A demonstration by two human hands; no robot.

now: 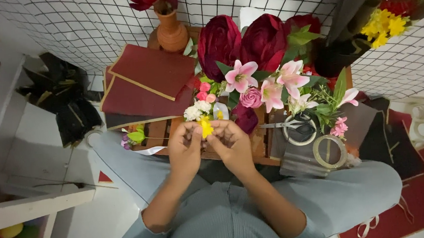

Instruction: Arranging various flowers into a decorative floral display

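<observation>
The left hand (pixel 184 147) and the right hand (pixel 231 143) are close together, and the fingertips of both pinch a small yellow flower (pixel 206 127) between them. Just beyond it lie pink flowers (pixel 241 76) and dark red flowers (pixel 242 39). To the right are scissors (pixel 286 125) and, it seems, a tape roll (pixel 330 151)

At frame centre both hands (pixel 208 143) meet around a small flower (pixel 206 126) over the bench (pixel 260 153), with paper sheets (pixel 146 84) upper left, a vase (pixel 171 32) behind, scissors (pixel 288 125) and tape rolls (pixel 329 151) right.
</observation>
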